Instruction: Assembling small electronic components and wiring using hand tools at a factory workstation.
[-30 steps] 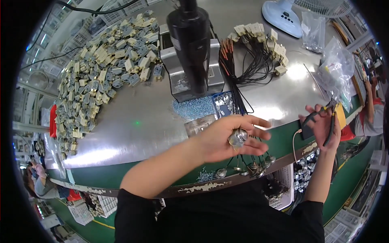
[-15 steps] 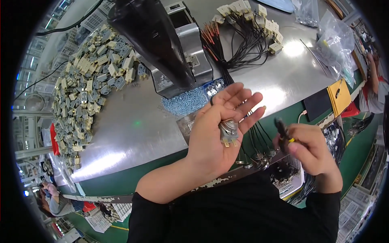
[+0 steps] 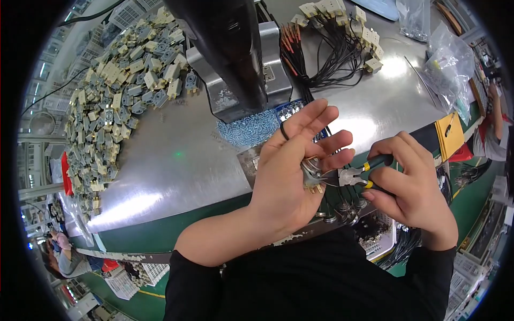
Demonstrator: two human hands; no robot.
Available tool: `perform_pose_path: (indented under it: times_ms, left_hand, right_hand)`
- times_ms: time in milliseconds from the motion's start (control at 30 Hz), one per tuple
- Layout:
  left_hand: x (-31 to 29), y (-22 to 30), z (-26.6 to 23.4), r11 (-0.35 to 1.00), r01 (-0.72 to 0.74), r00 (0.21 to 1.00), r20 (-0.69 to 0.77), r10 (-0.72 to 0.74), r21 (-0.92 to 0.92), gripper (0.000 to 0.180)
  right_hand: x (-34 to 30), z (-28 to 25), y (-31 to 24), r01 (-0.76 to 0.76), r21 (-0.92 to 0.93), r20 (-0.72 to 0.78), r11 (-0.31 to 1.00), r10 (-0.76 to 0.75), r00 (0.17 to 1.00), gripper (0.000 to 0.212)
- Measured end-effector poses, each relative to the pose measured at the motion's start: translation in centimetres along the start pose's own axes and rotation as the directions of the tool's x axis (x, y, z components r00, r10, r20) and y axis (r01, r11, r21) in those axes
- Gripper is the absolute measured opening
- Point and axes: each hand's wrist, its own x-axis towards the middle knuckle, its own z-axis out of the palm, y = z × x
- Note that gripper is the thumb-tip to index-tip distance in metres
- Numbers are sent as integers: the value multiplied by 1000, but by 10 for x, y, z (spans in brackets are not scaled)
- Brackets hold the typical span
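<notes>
My left hand (image 3: 281, 179), palm up with its fingers curled, holds a small round metal part with pale terminals (image 3: 311, 174) against the palm. The part looks like a thermostat, with a thin wire or tube curving from it. In my right hand (image 3: 415, 187) is a pair of pliers (image 3: 350, 177) with black and yellow handles. Their metal jaws point left, close beside the part; I cannot tell whether they touch the thin wire. Below, round metal ends on dark leads (image 3: 349, 214) hang at the table's edge.
A big pile of cream and grey blocks (image 3: 131, 80) covers the far left. A machine with a black column (image 3: 225, 53) stands behind loose blue screws (image 3: 246, 128). Black wires with cream connectors (image 3: 337, 64), plastic bags (image 3: 447, 67) and a yellow pad (image 3: 451, 136) lie right. A white basket (image 3: 393, 238) sits below.
My right hand has brought the pliers left and turned them, jaws now beside the metal part. The fingers of my left hand have shifted around the part. The view has moved slightly.
</notes>
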Motion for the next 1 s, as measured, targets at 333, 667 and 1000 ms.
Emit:
perform_pose_path:
  times_ms: [333,667,1000]
  left_hand:
    - [3,-3,-7,999,25,997,66,-28,46,37]
    - [7,-12,-5,961,-147,989,31,144,233,38]
    - [4,11,10,986,165,986,2,-165,25,42]
  right_hand:
    - [-3,-1,-4,-58,-21,29,998,59,998,27]
    - [-2,-8,-14,-37,-133,92,990,50,994,27]
    - [10,-9,14,327,-636,-88,699,-487,869,23]
